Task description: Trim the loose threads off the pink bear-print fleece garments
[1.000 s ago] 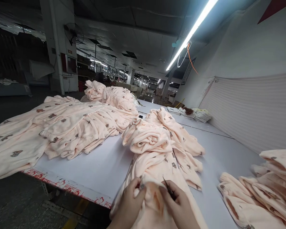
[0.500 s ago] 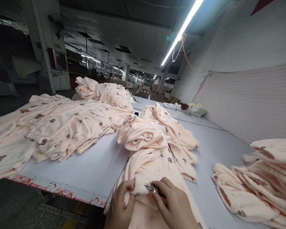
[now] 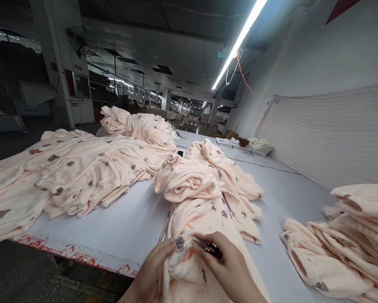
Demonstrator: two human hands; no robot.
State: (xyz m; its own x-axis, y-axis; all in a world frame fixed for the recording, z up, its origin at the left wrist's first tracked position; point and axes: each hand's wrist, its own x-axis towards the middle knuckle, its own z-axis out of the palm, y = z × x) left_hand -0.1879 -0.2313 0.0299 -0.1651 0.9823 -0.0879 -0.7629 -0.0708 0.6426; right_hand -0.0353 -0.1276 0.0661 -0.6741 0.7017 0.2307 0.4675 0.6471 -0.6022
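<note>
Directly before me lies a pale pink plush garment (image 3: 193, 212) with small printed motifs, bunched up at its far end. My left hand (image 3: 152, 267) is closed on a fold of it, thumb on top beside a round printed motif. In my right hand (image 3: 228, 265) is a pair of thread snips (image 3: 209, 247) with dark handles. Their blades point left, slightly apart, close above the raised fold. The fingers of my right hand are wrapped round the handles and partly hide them.
More pink garments (image 3: 94, 168) are heaped on the left of the white table (image 3: 122, 223). A folded stack (image 3: 330, 256) sits at the right. Farther back are flat white bundles (image 3: 258, 146) near a striped sheet (image 3: 334, 130) on the wall. The table's near left edge carries red-printed tape (image 3: 72, 254).
My left hand has shifted left and lower, turning up the fold so that the round motif shows. The snips have moved slightly right and up, still in my right hand.
</note>
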